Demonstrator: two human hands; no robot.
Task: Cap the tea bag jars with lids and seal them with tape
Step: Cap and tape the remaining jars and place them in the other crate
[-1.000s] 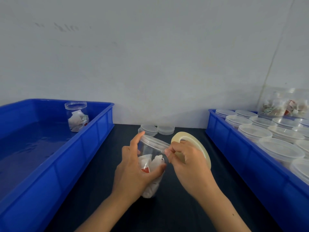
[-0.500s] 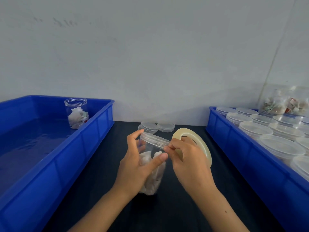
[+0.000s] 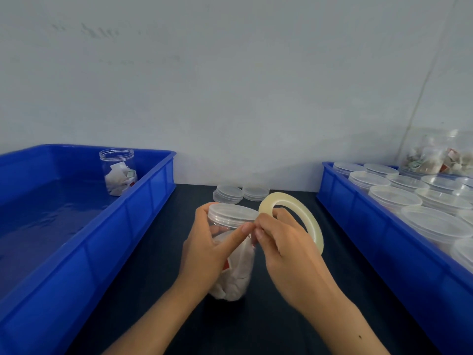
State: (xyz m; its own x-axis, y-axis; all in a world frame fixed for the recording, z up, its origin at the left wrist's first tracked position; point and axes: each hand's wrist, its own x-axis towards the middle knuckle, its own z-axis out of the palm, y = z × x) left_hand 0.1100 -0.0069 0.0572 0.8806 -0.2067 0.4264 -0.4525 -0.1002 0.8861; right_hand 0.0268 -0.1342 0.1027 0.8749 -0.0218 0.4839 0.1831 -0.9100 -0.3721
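left hand (image 3: 204, 249) holds capped tea bag jar (image 3: 234, 267) | right hand (image 3: 284, 242) holds tape roll (image 3: 294, 213) | jar now tipped upright, thumb moved to lid edge | taping starts

A plain pale grey-white wall (image 3: 230, 85) rises behind a dark tabletop (image 3: 153, 265); faint scuff marks (image 3: 99, 32) smudge the wall's upper left, and a thin vertical seam (image 3: 422, 80) runs down its right side.

We are tipping the jar (image 3: 231, 254) more upright than a second ago, its lid (image 3: 232, 216) now almost level. Our left hand (image 3: 207, 254) is sliding its thumb higher (up under the lid's rim), meeting our right hand (image 3: 286, 249) fingers (image 3: 258, 230) there.
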